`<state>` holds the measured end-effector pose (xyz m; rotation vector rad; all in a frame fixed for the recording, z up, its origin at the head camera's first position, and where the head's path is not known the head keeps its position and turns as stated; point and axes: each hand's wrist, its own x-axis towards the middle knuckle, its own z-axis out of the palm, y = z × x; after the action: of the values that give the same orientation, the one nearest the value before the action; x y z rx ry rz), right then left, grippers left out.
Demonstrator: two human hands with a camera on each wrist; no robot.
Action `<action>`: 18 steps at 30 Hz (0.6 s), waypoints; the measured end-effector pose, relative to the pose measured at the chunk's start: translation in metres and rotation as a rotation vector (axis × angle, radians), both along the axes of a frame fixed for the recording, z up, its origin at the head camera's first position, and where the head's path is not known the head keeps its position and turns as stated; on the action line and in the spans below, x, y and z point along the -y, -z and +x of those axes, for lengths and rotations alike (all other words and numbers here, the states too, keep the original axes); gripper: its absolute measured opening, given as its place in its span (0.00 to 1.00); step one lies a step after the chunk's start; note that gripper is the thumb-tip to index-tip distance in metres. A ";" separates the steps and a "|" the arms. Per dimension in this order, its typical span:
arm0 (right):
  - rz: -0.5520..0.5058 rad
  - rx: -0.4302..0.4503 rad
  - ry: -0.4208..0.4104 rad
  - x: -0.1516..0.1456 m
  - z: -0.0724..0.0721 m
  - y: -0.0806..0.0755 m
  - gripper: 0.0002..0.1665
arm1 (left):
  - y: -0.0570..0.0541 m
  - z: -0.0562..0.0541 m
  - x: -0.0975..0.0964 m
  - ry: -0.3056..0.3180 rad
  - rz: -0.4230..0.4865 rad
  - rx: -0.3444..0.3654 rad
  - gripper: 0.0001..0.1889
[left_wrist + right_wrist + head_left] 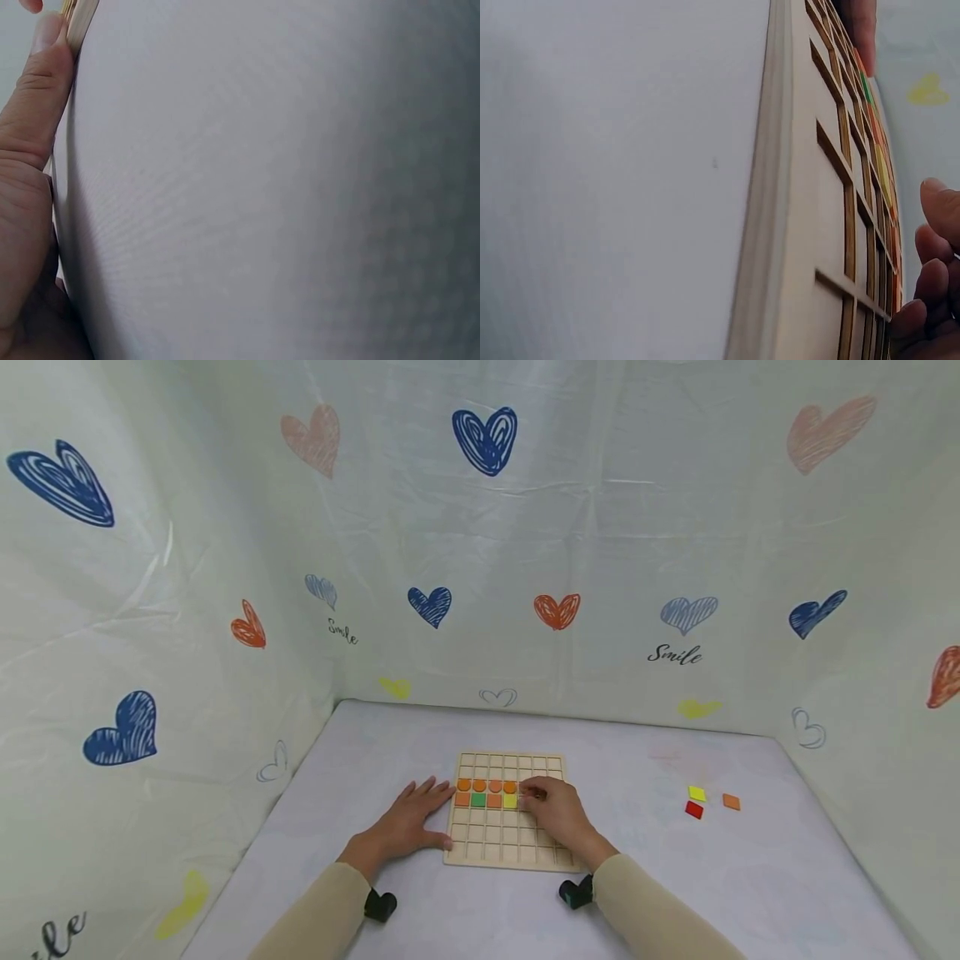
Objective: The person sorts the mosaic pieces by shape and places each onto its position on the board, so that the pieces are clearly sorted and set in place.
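Observation:
A light wooden grid board (510, 852) lies on the table before me. Across it run a row of orange round pieces (479, 786) and, just below, a row of square tiles in orange, green (478, 800) and yellow (510, 802). My left hand (405, 822) rests flat at the board's left side, fingers spread, its thumb (45, 82) against the edge. Over the right end of the coloured rows is my right hand (561, 814), fingers bent and fingertips close to the squares. I cannot tell whether it pinches a piece.
To the right of the board lie a yellow tile (697, 793), a red tile (694, 810) and an orange tile (731, 802) on the white table (645, 852). A pale curtain (600, 543) printed with hearts hangs behind and along the sides.

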<state>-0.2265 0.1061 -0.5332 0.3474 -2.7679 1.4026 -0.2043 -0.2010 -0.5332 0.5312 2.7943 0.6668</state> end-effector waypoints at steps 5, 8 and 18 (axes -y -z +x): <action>-0.051 0.009 0.041 -0.017 -0.002 -0.002 0.15 | 0.003 -0.002 0.001 0.001 -0.010 -0.009 0.52; -0.042 -0.002 0.068 -0.030 -0.005 -0.004 0.15 | 0.004 -0.002 0.002 0.000 -0.016 -0.016 0.52; 0.057 -0.012 0.171 -0.093 -0.014 -0.012 0.17 | 0.000 0.000 -0.002 -0.003 -0.006 -0.003 0.52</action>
<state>-0.2408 0.1994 -0.5212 0.1160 -2.7557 1.2813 -0.2047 -0.1990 -0.5332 0.5268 2.7999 0.6582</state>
